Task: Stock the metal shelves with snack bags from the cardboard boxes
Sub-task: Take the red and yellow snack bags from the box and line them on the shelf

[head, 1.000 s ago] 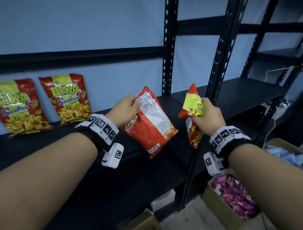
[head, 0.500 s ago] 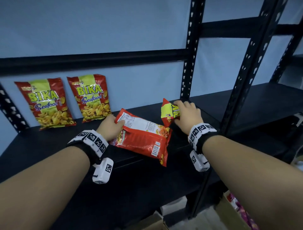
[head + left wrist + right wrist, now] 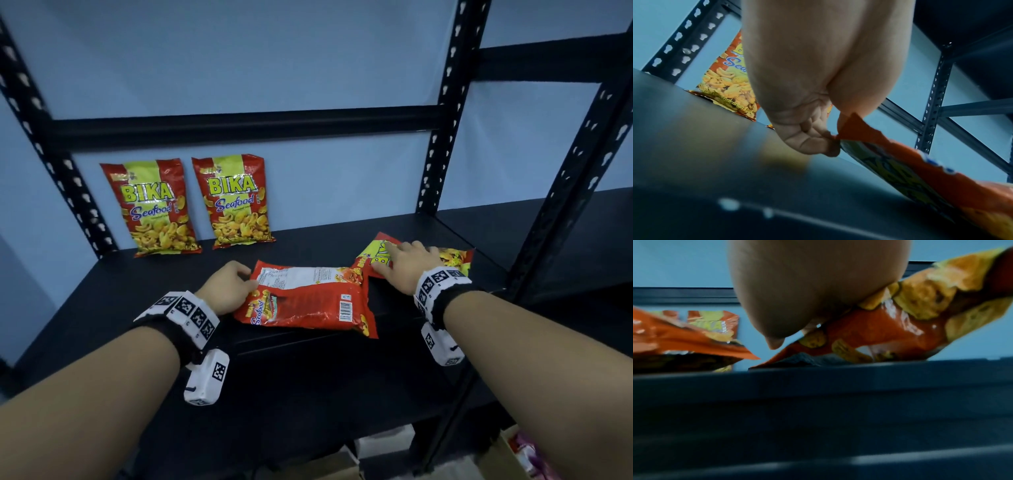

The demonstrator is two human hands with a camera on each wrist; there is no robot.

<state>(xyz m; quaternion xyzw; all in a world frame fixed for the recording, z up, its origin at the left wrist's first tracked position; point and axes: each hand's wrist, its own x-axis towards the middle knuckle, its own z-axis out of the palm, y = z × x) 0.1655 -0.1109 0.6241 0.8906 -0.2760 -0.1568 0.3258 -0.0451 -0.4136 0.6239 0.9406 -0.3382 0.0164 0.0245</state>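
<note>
Two BIKA Seafood bags stand upright against the back wall on the black metal shelf. A red snack bag lies back side up in the middle of the shelf. My left hand pinches its top edge, with thumb and fingers closed on the seam of that bag. To its right lies another snack bag, face up. My right hand rests on top of it with its fingers laid flat. In the right wrist view that bag tilts up under the palm, and the thumb hangs free.
Black slotted uprights stand at the back right and front right of the bay. Another shelf continues to the right. Below the shelf are a cardboard box with pink packets and another box.
Both hands came down from the air onto the shelf. The left bag now lies flat, back side up. The right hand's grip opened and it lies flat on its bag.
</note>
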